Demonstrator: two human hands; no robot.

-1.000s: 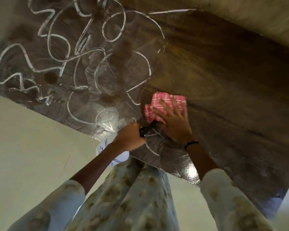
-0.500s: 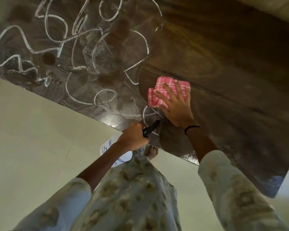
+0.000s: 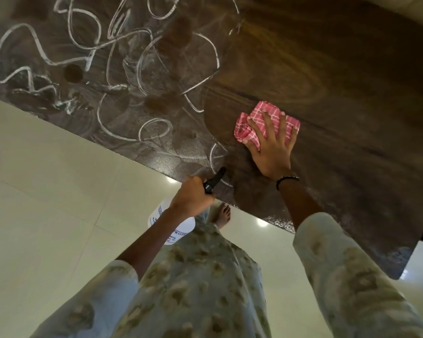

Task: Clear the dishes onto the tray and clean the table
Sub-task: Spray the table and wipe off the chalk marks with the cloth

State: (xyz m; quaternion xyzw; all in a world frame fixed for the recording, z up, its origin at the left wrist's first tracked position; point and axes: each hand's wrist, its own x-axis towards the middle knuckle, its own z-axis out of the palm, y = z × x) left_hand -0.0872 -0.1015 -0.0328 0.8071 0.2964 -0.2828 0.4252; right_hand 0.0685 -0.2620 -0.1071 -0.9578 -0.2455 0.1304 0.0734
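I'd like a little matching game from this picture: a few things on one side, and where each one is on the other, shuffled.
Things:
1. pink checked cloth
2. white plastic spray bottle
3. white squiggly foam lines
4. thin black wristband

Places:
A. held in the left hand, just off the table's near edge
B. on the right wrist
C. under the flat right hand
D. across the left part of the dark wooden table

Pairs: 1-C, 2-A, 3-D, 4-B
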